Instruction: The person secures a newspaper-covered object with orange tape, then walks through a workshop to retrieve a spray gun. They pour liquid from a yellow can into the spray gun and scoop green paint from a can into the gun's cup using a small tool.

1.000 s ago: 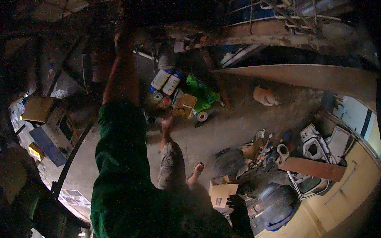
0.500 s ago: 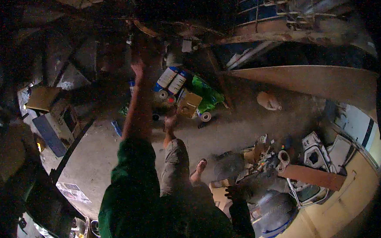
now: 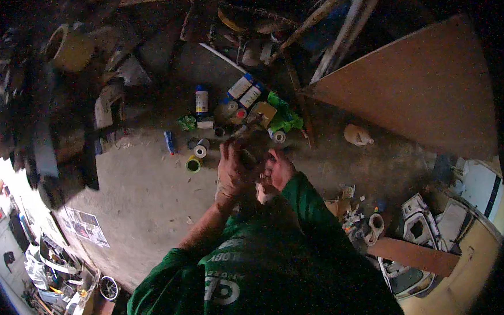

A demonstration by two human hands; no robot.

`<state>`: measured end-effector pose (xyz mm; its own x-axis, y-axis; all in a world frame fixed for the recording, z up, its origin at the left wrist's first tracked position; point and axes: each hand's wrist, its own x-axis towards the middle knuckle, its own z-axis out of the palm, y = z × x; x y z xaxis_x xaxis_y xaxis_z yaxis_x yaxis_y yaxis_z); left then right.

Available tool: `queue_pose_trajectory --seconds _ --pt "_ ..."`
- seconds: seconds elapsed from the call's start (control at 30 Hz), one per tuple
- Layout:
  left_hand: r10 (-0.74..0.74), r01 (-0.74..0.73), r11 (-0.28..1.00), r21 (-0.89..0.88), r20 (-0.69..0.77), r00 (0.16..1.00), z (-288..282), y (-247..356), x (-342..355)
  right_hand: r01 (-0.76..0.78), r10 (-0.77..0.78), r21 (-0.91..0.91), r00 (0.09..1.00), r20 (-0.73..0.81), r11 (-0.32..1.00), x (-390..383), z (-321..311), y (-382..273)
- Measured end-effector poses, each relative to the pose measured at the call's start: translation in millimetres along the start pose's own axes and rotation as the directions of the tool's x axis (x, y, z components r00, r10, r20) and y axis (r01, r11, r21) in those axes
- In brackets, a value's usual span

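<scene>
Broad brown board (image 3: 415, 90) at right, printed sheet (image 3: 84, 226) and spoked wheel (image 3: 109, 288) toward the lower left.

The floor (image 3: 144, 193) is of rough, matt concrete. The sweater (image 3: 173, 278) is of soft-looking, matt cloth. The large board (image 3: 415, 95) looks like wood, smooth and matt. The green bag (image 3: 288, 119) seems of thin, wrinkled plastic, slightly glossy. The sheet (image 3: 85, 226) looks like paper.
</scene>
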<state>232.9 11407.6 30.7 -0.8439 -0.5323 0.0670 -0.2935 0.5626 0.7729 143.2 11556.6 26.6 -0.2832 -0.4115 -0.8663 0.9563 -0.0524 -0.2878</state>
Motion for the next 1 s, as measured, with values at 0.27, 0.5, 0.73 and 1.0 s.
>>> queue_pose_trajectory --seconds 0.27,0.5,0.73,1.0 --pt "0.024 -0.005 0.981 -0.193 0.093 0.995 -101 95 -174 -0.237 0.249 -0.087 0.838 0.486 0.968 -92 -38 42" --pt "-0.133 0.13 0.968 -0.214 0.002 0.991 -102 73 -330 -0.248 0.497 -0.486 0.714 0.493 0.838 -160 -47 132" --pt "-0.567 0.58 0.815 -0.014 -0.225 0.792 -93 51 -479 0.241 0.28 -0.867 0.879 0.385 0.437 -81 -83 231" --pt "-0.717 0.8 0.595 0.074 -0.401 0.57 -125 -4 -600 0.718 0.414 -0.529 0.694 0.589 -0.452 -165 0 358"
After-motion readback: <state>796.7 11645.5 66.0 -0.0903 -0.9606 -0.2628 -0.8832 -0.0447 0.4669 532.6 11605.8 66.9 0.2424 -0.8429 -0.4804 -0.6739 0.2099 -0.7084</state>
